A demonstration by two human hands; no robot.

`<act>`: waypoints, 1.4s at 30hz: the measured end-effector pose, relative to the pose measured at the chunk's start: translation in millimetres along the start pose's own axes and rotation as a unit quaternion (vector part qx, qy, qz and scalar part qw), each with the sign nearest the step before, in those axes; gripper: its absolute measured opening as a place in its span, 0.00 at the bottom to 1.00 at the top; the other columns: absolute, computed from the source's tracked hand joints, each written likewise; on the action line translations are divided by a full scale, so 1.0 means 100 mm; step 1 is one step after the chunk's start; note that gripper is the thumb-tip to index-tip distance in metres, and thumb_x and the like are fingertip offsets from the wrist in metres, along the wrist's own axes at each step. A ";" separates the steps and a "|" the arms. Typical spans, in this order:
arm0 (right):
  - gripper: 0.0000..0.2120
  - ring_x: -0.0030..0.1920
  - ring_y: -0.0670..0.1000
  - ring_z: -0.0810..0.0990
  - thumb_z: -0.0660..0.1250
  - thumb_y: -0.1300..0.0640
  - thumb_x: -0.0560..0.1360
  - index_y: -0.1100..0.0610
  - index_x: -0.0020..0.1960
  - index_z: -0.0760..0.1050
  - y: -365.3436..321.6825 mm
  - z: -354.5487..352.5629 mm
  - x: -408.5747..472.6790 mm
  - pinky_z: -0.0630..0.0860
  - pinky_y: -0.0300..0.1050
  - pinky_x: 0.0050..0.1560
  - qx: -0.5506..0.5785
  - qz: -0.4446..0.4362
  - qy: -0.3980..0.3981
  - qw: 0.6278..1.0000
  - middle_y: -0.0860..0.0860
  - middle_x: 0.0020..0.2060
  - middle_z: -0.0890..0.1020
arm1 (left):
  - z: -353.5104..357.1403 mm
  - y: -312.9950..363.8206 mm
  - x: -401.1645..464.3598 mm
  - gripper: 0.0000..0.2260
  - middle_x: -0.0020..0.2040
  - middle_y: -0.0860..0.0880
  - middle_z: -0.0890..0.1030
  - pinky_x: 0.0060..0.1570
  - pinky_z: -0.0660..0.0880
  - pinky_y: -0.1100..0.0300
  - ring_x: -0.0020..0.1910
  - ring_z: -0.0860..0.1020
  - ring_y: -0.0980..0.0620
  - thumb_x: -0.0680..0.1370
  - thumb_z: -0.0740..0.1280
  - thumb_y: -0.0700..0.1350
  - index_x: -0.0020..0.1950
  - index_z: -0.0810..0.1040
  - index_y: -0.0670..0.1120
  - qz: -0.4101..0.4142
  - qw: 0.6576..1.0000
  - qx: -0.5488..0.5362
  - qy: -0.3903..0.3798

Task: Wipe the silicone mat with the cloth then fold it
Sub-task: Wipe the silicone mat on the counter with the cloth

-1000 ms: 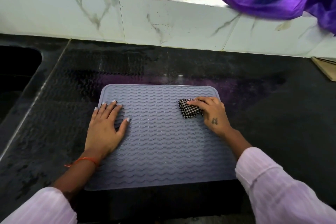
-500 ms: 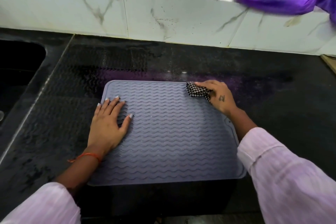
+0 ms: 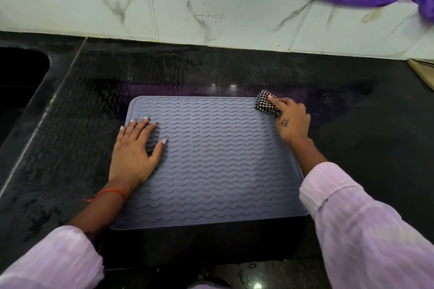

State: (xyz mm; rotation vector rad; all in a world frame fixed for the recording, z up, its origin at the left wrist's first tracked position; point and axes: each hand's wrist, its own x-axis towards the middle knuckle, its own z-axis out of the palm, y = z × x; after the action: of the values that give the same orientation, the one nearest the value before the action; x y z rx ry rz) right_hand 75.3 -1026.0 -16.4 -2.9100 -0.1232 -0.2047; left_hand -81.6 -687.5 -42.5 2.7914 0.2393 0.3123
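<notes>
Right hand [image 3: 290, 119] seemingly gripping one cloth [image 3: 265, 104], left hand [image 3: 135, 155] flat on one mat [image 3: 223, 159]

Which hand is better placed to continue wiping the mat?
The right hand, probably: it already holds the checkered cloth at the far right corner of the silicone mat. The left hand lies flat, holding the mat down.
</notes>
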 end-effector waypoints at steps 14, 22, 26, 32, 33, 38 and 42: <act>0.26 0.55 0.62 0.71 0.60 0.64 0.75 0.43 0.68 0.69 0.14 -0.04 -0.60 0.73 0.56 0.53 0.033 -0.026 0.017 0.999 0.52 0.64 0.74 | -0.01 0.00 -0.01 0.31 0.72 0.47 0.67 0.74 0.49 0.51 0.73 0.61 0.46 0.74 0.51 0.64 0.70 0.70 0.47 0.001 1.000 -0.003 0.003; 0.26 0.56 0.59 0.75 0.63 0.66 0.71 0.45 0.65 0.73 0.24 -0.20 -0.57 0.73 0.52 0.59 0.136 0.004 -0.023 0.990 0.54 0.58 0.78 | -0.01 0.00 0.00 0.31 0.72 0.47 0.67 0.74 0.50 0.50 0.73 0.62 0.45 0.75 0.51 0.65 0.70 0.70 0.47 0.005 1.000 -0.001 0.004; 0.27 0.54 0.61 0.72 0.63 0.64 0.72 0.45 0.68 0.71 0.06 -0.06 -1.10 0.71 0.55 0.51 0.031 0.008 0.044 0.999 0.54 0.63 0.74 | -0.01 -0.01 0.00 0.31 0.72 0.46 0.67 0.74 0.50 0.50 0.73 0.62 0.45 0.75 0.51 0.64 0.70 0.70 0.46 0.006 1.000 -0.002 0.005; 0.27 0.57 0.58 0.69 0.60 0.63 0.74 0.43 0.70 0.66 0.07 -0.19 -0.98 0.69 0.54 0.54 0.020 0.003 -0.014 1.000 0.52 0.64 0.72 | -0.01 -0.01 -0.01 0.32 0.72 0.46 0.67 0.74 0.50 0.49 0.72 0.62 0.45 0.74 0.51 0.64 0.70 0.70 0.46 0.003 1.000 0.000 0.002; 0.27 0.57 0.58 0.69 0.61 0.63 0.74 0.44 0.70 0.67 0.10 -0.23 -1.04 0.69 0.54 0.54 0.031 0.004 -0.015 0.999 0.51 0.64 0.72 | 0.00 -0.01 -0.01 0.32 0.72 0.46 0.68 0.74 0.50 0.49 0.72 0.62 0.45 0.74 0.51 0.65 0.70 0.70 0.46 0.003 1.000 0.001 0.002; 0.25 0.50 0.60 0.73 0.58 0.62 0.71 0.48 0.67 0.72 0.05 -0.13 -1.68 0.70 0.52 0.44 0.001 0.011 0.068 0.998 0.55 0.60 0.76 | 0.01 -0.01 0.00 0.32 0.72 0.46 0.68 0.74 0.50 0.50 0.72 0.62 0.44 0.74 0.51 0.65 0.70 0.70 0.46 0.004 1.000 0.000 0.004; 0.28 0.49 0.61 0.74 0.65 0.66 0.67 0.50 0.65 0.74 0.04 -0.09 -1.57 0.70 0.53 0.42 0.003 0.018 0.071 0.997 0.56 0.58 0.77 | 0.01 -0.01 -0.01 0.32 0.72 0.45 0.68 0.74 0.51 0.48 0.72 0.63 0.44 0.74 0.51 0.64 0.70 0.70 0.45 0.006 1.000 0.001 0.004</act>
State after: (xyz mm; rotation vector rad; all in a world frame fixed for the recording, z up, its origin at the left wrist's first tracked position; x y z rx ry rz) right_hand -80.0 -1042.7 -31.5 -2.8767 -0.0484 -0.4042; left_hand -82.1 -686.8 -43.8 2.7955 0.2262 0.3248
